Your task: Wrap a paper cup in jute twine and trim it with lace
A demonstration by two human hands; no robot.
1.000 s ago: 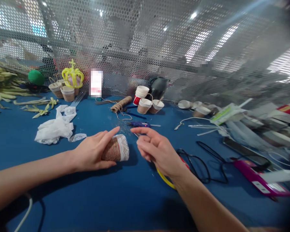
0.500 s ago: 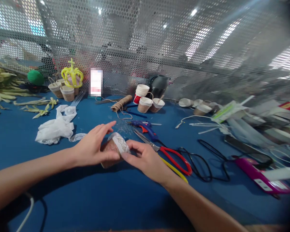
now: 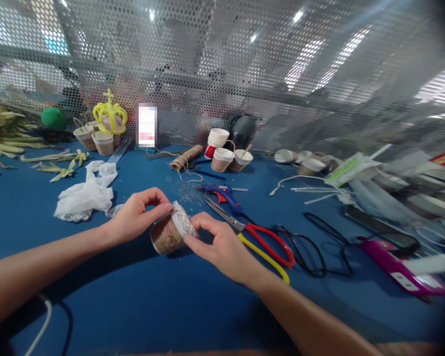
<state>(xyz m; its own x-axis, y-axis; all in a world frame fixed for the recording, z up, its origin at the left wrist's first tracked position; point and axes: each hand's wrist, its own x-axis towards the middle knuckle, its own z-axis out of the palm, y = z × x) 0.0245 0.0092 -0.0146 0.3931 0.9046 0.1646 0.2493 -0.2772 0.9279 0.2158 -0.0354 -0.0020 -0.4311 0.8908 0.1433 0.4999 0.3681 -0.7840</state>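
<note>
A small cup (image 3: 167, 233) wrapped in brown twine lies tilted between my hands, its base toward the left. White lace trim (image 3: 183, 220) bands its rim end. My right hand (image 3: 222, 247) grips that rim end between thumb and fingers. The thumb and fingers of my left hand (image 3: 143, 212) pinch the lace at the upper edge of the cup. A lace strip runs left behind my left wrist to a heap of white lace (image 3: 83, 200). Right of the cup lie scissors (image 3: 241, 227) with one red and one yellow handle, and a blue glue gun (image 3: 222, 193).
Behind stand twine-wrapped cups (image 3: 222, 160), a twine roll (image 3: 187, 157), a dark kettle (image 3: 243, 131) and a yellow crown (image 3: 110, 118). A purple power strip (image 3: 404, 272), black cable (image 3: 319, 247) and phone (image 3: 381, 227) lie at right. Husk strips (image 3: 3, 128) pile up far left.
My left hand has moved off the side of the cup to its upper edge, its fingers now curled into a pinch. More of the twine side shows. My right hand keeps its hold.
</note>
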